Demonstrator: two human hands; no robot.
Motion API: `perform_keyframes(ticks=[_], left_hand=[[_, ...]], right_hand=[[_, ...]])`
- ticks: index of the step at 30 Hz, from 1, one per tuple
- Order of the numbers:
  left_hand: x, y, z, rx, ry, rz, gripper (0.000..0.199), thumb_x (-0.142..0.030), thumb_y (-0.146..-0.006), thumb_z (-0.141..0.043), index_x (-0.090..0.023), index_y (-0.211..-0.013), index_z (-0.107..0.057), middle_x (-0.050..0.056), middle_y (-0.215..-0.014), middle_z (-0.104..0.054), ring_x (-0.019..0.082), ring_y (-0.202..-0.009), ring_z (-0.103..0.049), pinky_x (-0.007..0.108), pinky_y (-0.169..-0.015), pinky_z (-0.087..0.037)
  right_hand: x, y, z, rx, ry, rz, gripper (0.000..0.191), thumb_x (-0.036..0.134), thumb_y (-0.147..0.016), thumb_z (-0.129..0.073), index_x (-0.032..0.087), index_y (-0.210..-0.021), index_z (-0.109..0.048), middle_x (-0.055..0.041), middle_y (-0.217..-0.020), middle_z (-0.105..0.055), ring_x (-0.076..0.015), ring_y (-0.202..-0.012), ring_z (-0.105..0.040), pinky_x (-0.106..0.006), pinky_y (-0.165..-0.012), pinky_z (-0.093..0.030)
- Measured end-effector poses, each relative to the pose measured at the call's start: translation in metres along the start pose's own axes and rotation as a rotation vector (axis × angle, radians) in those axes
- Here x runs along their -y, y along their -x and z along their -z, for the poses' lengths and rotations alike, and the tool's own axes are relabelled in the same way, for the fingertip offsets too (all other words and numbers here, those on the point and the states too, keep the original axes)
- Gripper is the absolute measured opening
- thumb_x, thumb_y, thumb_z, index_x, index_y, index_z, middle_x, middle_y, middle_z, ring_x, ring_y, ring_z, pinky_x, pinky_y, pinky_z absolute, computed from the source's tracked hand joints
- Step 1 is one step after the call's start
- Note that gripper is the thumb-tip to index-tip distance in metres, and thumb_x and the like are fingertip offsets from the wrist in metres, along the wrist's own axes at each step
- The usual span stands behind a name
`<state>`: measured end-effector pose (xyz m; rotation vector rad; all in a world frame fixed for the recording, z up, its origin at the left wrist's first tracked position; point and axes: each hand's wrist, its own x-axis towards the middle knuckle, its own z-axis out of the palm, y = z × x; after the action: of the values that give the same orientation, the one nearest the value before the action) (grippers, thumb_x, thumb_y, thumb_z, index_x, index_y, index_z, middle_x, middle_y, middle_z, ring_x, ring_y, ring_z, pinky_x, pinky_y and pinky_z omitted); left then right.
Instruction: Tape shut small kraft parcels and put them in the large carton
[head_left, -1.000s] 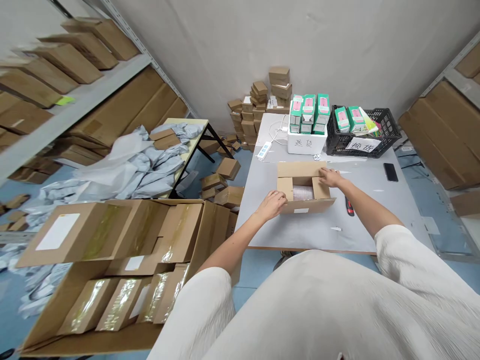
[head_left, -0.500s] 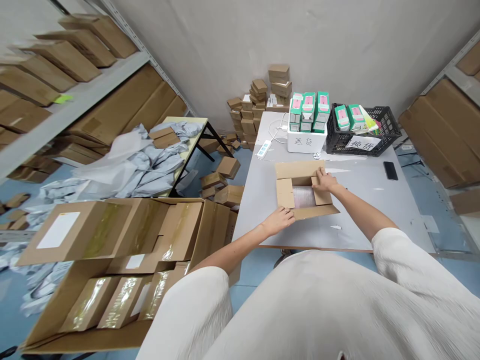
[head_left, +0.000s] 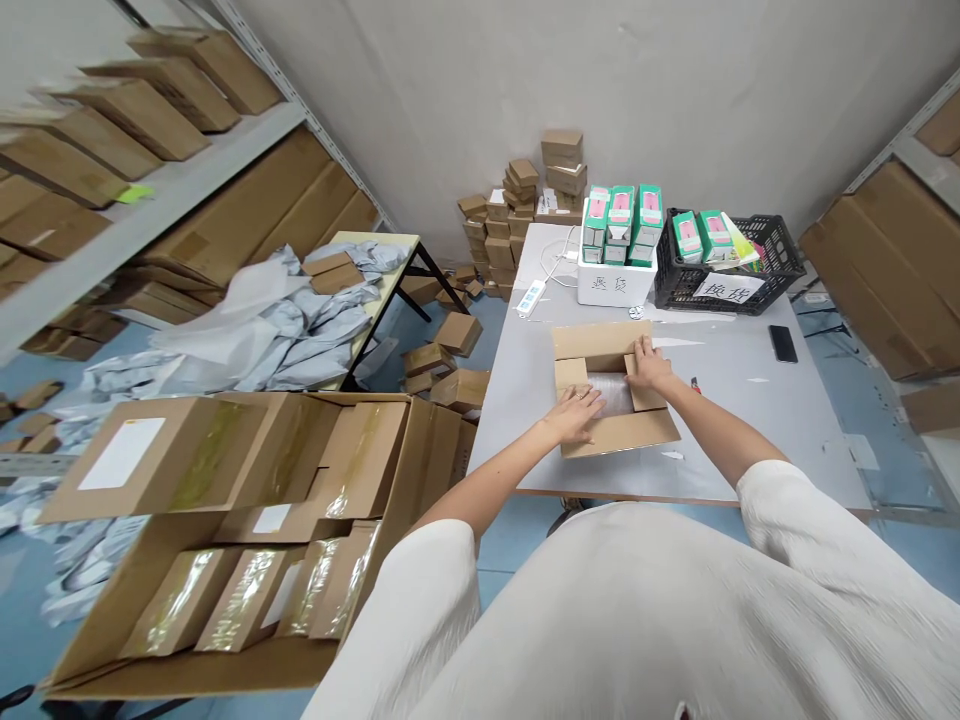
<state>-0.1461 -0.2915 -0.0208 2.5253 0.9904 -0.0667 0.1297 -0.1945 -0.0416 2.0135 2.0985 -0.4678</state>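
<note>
A small cardboard box [head_left: 604, 346] lies on the grey table with its flaps folded out. Inside sits a thing in clear, shiny wrap [head_left: 616, 394]; its kind cannot be made out. My left hand [head_left: 576, 414], with a ring on one finger, lies open across the left flap and front edge, fingertips over the opening. On the right side flap rests my right hand [head_left: 651, 366], its fingers stretched toward the back corner. A small red and black tool [head_left: 695, 385] lies just beyond my right wrist, partly hidden.
Behind the box stand a white bin [head_left: 611, 287] of green-and-pink packages and a black crate [head_left: 720, 292]. A phone [head_left: 782, 343] lies at the right, a power strip [head_left: 531, 298] at the left. A large carton [head_left: 424, 465] holding several taped boxes stands left of the table.
My left hand has moved from the box's front left corner, right and slightly up, over the opening. The front flap now tilts lower and shows more. My right hand stays on the right flap.
</note>
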Motion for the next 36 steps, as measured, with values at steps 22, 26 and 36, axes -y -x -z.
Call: perform_keyframes(ticks=[22,26,36], left_hand=[[0.028,0.007,0.049,0.096,-0.242,0.584,0.145,-0.066,-0.063,-0.098,-0.021,-0.178,-0.022,0.026,-0.183,-0.016,0.052,-0.154,-0.041,0.055,-0.120,-0.037],[0.048,-0.013,0.054,0.200,-0.244,0.523,0.160,-0.072,-0.054,-0.100,-0.030,-0.180,-0.011,0.017,-0.187,0.007,0.056,-0.158,-0.033,0.059,-0.120,-0.038],[0.082,-0.030,0.042,0.331,-0.157,0.469,0.175,-0.087,-0.046,-0.095,-0.038,-0.177,0.010,0.011,-0.181,0.033,0.059,-0.152,-0.041,0.064,-0.106,-0.054]], right_hand=[[-0.006,0.019,0.026,0.025,-0.169,-0.021,0.099,0.055,-0.092,-0.060,0.024,-0.178,-0.021,-0.0108,-0.188,0.002,-0.0497,-0.159,-0.035,-0.061,-0.120,-0.046],[-0.016,0.016,0.022,0.035,-0.247,0.017,0.099,0.054,-0.092,-0.059,0.024,-0.178,-0.022,-0.0117,-0.188,0.000,-0.0510,-0.162,-0.030,-0.063,-0.123,-0.042],[-0.057,0.015,0.011,-0.044,-0.549,0.215,0.095,0.048,-0.090,-0.058,0.026,-0.177,-0.028,-0.0093,-0.185,-0.021,-0.0381,-0.172,-0.014,-0.062,-0.139,-0.018]])
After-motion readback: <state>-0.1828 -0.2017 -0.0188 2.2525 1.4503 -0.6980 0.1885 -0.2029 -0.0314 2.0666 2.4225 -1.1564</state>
